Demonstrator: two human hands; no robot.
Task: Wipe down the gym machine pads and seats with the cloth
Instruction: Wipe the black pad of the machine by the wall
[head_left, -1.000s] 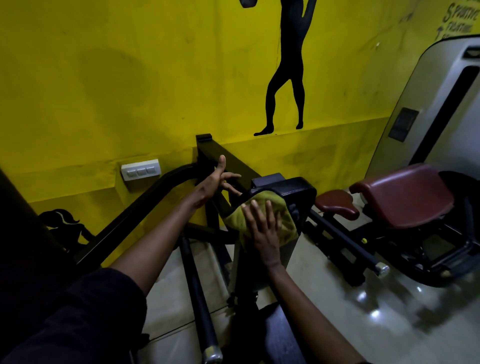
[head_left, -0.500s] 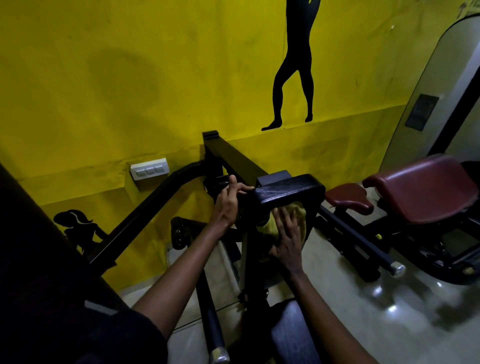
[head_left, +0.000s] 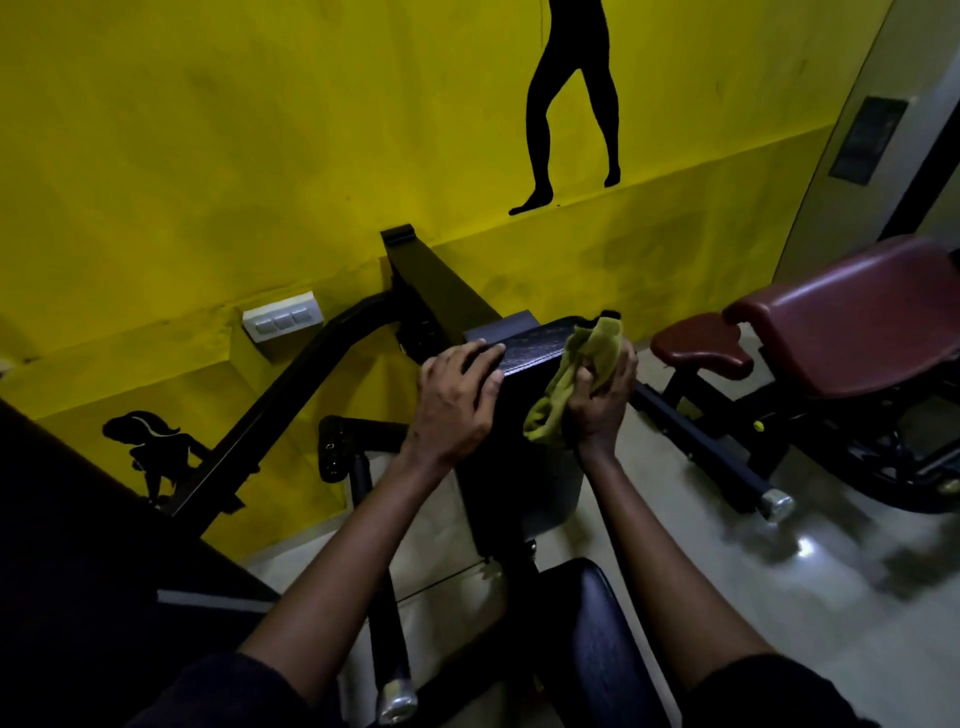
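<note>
A black chest pad (head_left: 530, 467) stands upright in front of me on a black machine. My left hand (head_left: 457, 397) rests on the pad's top left corner, fingers laid over its edge. My right hand (head_left: 605, 395) grips a bunched yellow-green cloth (head_left: 582, 366) against the pad's top right corner. Below the pad sits the machine's black seat (head_left: 587, 623), between my forearms.
A yellow wall (head_left: 260, 156) with a white switch plate (head_left: 283, 322) stands close behind the machine. A black frame arm (head_left: 291, 384) slopes down to the left. To the right is another machine with maroon pads (head_left: 852, 322) and a chrome-tipped bar (head_left: 774, 504) over the glossy floor.
My right hand has risen with the cloth from the pad's front face to its top right corner. My left hand has moved from the frame behind onto the pad's top left corner.
</note>
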